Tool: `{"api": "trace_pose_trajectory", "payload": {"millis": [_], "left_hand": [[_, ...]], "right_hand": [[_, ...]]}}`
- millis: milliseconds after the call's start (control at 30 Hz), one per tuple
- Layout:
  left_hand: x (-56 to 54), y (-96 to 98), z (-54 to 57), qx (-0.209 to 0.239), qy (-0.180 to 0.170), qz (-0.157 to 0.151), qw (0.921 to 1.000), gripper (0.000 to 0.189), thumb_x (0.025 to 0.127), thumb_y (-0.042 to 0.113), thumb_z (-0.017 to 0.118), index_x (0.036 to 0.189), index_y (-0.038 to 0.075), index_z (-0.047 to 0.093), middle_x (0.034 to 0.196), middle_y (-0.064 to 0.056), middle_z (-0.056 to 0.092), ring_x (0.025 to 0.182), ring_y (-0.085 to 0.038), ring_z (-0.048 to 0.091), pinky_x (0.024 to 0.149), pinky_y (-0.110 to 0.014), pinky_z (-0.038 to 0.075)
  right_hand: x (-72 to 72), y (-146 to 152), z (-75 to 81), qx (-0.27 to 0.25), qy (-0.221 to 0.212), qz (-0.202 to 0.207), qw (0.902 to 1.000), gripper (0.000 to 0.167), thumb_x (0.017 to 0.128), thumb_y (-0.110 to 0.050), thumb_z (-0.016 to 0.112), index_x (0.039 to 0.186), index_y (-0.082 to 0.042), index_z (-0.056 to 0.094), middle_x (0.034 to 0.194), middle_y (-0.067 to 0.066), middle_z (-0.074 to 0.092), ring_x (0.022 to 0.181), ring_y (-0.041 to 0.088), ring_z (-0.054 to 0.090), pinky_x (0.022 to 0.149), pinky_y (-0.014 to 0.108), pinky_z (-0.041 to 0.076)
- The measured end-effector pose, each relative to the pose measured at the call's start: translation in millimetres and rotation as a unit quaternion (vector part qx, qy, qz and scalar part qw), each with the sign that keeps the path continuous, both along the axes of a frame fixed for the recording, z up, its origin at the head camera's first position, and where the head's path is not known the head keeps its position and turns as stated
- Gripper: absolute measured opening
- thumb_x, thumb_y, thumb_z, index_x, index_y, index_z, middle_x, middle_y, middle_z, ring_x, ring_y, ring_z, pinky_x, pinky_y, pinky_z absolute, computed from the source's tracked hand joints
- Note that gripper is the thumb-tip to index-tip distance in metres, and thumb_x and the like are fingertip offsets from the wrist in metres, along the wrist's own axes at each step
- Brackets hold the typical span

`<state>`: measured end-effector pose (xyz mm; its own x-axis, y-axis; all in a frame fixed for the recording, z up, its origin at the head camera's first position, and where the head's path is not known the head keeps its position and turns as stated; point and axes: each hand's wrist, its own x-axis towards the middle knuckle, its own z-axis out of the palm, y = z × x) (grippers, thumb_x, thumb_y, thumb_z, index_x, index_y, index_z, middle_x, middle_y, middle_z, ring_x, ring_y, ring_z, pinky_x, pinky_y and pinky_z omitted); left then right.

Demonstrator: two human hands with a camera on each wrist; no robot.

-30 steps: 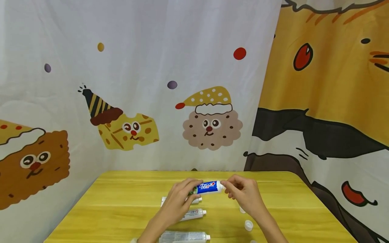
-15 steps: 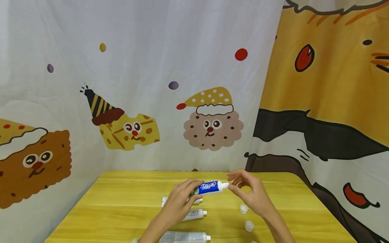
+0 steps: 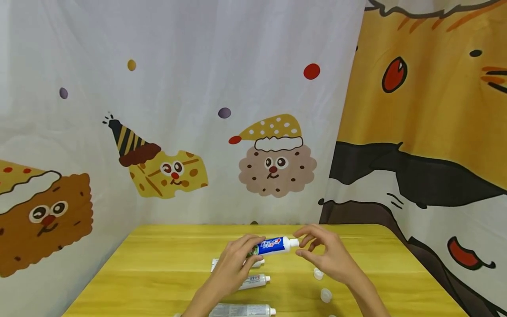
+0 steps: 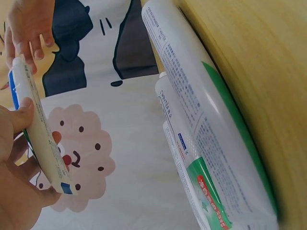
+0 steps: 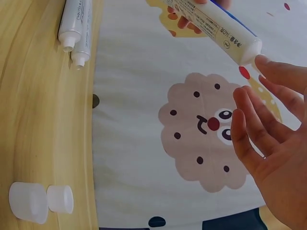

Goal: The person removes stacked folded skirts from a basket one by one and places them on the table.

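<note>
My left hand (image 3: 231,266) grips a blue and white toothpaste tube (image 3: 272,245) between thumb and fingers. The tube is held above the table, its narrow white end (image 3: 294,242) pointing right. Whether that end is a cap or a bare nozzle, I cannot tell. Close around it is my right hand (image 3: 328,254), thumb and forefinger spread apart, the other fingers loosely bent. In the right wrist view the thumb (image 5: 276,72) hides the tube's tip. The left wrist view shows the tube's pale printed back (image 4: 41,129).
Three uncapped tubes lie in a column: a far one (image 3: 258,263), a middle one (image 3: 255,281) and a near one (image 3: 243,310). To their right sit white caps, one (image 3: 318,274) behind another (image 3: 326,295). A printed curtain (image 3: 178,66) hangs behind the yellow wooden table (image 3: 158,264).
My right thumb and forefinger have gone from pinching the tube's white end to standing apart around it. The left hand's hold on the tube is unchanged.
</note>
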<state>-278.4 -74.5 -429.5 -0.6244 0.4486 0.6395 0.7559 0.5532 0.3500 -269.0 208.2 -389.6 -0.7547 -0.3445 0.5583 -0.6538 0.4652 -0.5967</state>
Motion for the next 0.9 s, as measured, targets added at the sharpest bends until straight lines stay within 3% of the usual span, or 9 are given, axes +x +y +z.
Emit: {"api": "trace_pose_trajectory", "payload": {"millis": [167, 467, 900], "left_hand": [[-0.6, 0.6, 0.7, 0.004, 0.007, 0.0, 1.0, 0.04, 0.1, 0.033, 0.064, 0.138, 0.02, 0.065, 0.13, 0.009, 0.068, 0.113, -0.007, 0.067, 0.093, -0.042, 0.056], [-0.1, 1.5, -2.1, 0.005, 0.012, 0.002, 0.9999, 0.043, 0.095, 0.021, 0.073, 0.137, 0.019, 0.065, 0.13, 0.009, 0.069, 0.113, -0.008, 0.067, 0.094, -0.042, 0.056], [1.0, 0.4, -2.3, 0.009, 0.005, 0.004, 0.9999, 0.042, 0.096, 0.023, 0.072, 0.137, 0.021, 0.065, 0.13, 0.01, 0.068, 0.112, -0.007, 0.067, 0.093, -0.043, 0.056]], "right_hand": [[-0.3, -0.2, -0.3, -0.005, -0.004, 0.003, 1.0, 0.031, 0.089, -0.014, 0.082, 0.114, -0.027, 0.069, 0.104, -0.006, 0.07, 0.083, 0.009, 0.066, 0.071, 0.026, 0.058], [1.4, 0.7, -1.7, -0.012, 0.0, 0.018, 0.9998, 0.032, 0.09, -0.014, 0.081, 0.116, -0.026, 0.069, 0.109, -0.004, 0.071, 0.081, 0.006, 0.066, 0.07, 0.027, 0.058], [3.7, 0.8, 2.1, -0.013, 0.003, 0.026, 0.9996, 0.034, 0.09, -0.011, 0.081, 0.118, -0.025, 0.068, 0.111, 0.001, 0.072, 0.081, 0.007, 0.067, 0.069, 0.027, 0.059]]}}
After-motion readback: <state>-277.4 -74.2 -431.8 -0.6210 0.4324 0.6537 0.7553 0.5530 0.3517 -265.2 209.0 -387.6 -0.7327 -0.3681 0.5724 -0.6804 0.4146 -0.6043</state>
